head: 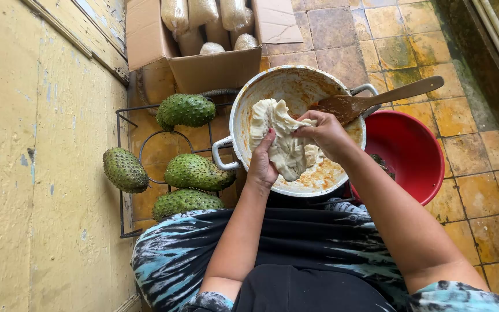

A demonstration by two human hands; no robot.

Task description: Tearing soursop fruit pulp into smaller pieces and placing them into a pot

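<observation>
Head view: both hands' grip (263, 164) (323, 134) closed on white pulp (281, 138), lengthwise up-down over pot (239, 110).

Four green soursops (187, 110) on wire rack (123, 173); cardboard box (203, 69); red basin (414, 153).

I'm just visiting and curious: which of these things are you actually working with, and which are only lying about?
In use:
left hand and right hand, both gripping the white fibrous pulp
round white metal pot, under the pulp

Lying about:
brown wooden spatula, resting in the pot
red plastic basin
four green spiky fruits
cardboard box of pale filled bags
</observation>
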